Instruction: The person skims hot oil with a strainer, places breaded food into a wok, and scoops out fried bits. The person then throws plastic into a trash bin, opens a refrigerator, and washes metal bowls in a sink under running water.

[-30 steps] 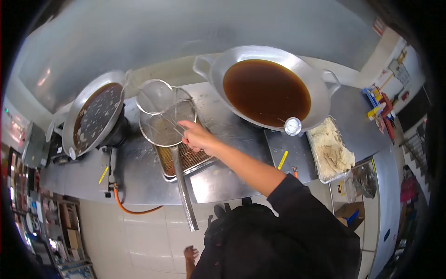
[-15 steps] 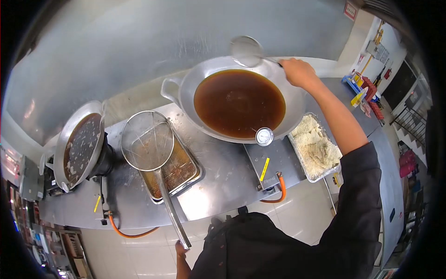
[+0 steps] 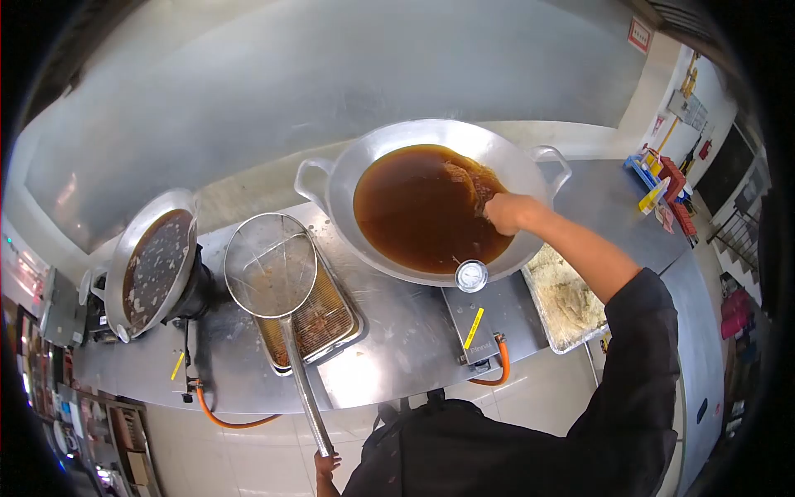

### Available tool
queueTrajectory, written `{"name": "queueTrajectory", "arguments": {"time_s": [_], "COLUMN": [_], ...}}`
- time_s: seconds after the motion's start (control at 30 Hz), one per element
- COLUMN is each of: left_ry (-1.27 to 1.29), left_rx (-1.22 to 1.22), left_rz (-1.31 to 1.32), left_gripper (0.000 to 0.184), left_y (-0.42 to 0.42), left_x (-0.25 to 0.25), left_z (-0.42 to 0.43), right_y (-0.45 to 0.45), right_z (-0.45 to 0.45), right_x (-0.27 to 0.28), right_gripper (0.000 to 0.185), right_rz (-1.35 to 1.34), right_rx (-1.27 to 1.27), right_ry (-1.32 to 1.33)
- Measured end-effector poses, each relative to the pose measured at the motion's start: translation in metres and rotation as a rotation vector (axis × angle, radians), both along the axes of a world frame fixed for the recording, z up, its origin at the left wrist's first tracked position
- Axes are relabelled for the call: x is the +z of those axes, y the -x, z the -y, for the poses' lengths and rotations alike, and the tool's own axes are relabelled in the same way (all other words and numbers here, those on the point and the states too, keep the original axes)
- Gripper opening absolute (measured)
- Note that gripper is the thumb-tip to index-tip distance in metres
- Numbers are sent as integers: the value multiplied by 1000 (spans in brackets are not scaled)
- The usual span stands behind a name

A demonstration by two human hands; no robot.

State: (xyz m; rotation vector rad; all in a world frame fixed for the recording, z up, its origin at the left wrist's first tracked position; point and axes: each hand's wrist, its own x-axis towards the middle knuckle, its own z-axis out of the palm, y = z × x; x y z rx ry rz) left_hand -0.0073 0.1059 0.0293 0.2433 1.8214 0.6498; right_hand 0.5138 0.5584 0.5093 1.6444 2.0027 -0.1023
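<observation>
My right hand (image 3: 507, 214) is closed round the handle of a mesh skimmer (image 3: 468, 180), whose head is dipped in the brown liquid (image 3: 406, 199) on the right side of a large metal wok (image 3: 431, 130). A round dial thermometer (image 3: 471, 276) sits at the wok's front rim. Low in view, my left hand (image 3: 326, 465) is closed at the handle end of a large round wire strainer (image 3: 272, 265); the fingers show only in part. The strainer's head is over a tray with a wire rack (image 3: 319, 319) holding brown crumbs.
On the left a second wok (image 3: 156, 263) of dark liquid with pale bits stands on a burner. A tray of pale crumbs (image 3: 567, 298) is right of the large wok. Orange hoses (image 3: 236, 424) hang at the front edge of the steel counter (image 3: 397, 356).
My right hand has swung down from above the wok's back rim, and the skimmer's head has gone into the liquid. The view has shifted slightly; the strainer stays over the tray.
</observation>
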Motion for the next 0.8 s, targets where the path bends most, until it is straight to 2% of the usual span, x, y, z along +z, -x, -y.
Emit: {"name": "queueTrajectory", "arguments": {"time_s": [0.1,0.2,0.33,0.43,0.5,0.53,0.6,0.73,0.8], "left_ry": [-40,-34,74,-73,72,28,122,6,-92], "left_rx": [48,35,-33,-334,-216,-374,-131,-196,-98], "left_rz": [29,0,16,-64,-5,-9,11,-21,94], "left_gripper": [24,23,21,23,25,26,28,36,36], "left_y": [1,-13,-25,-15,-22,-12,-19,-14,1], "left_x": [-12,-3,-4,-30,-22,-39,-23,-14,-40], "left_z": [-1,1,9,23,17,20,7,-22,-30], "right_y": [17,27,23,10,16,17,10,-16,-36], "right_z": [16,36,57,73,90,97,106,90,68], "right_x": [3,19,31,39,63,70,69,64,53], "right_gripper": [30,36,43,39,39,39,39,41,41], "right_rz": [-150,-302,-470,-574,-538,-517,-543,-651,-577], "right_rx": [133,198,169,176,123,95,113,105,68], "right_ry": [52,116,109,97,102,101,18,-37,-162]}}
